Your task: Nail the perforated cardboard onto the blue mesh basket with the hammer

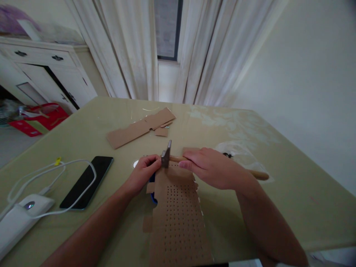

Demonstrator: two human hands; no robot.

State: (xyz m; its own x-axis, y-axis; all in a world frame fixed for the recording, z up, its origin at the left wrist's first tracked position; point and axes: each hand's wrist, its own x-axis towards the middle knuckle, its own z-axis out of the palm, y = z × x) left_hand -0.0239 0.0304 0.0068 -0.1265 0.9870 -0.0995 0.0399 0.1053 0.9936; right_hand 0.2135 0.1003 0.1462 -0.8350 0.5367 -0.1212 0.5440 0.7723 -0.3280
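My right hand [210, 167] is wrapped around the wooden handle of a hammer [166, 155], whose metal head stands over the far end of a cardboard sheet [180, 207]. Rows of small punched holes cover much of this sheet, and its right edge is torn. Beside the hammer head, my left hand [144, 171] is closed at the sheet's far left edge, thumb and finger pinched together. Whatever lies between those fingertips is hidden. A blue object [153, 198] shows partly from under the sheet's left side; its kind cannot be made out.
Cut cardboard strips [139, 129] lie farther back on the table [222, 128]. At left are a black phone [87, 181], a white power bank [25, 218] and a looped white cable [94, 174]. A clear plastic bag [244, 157] rests at right, beyond the hammer's handle.
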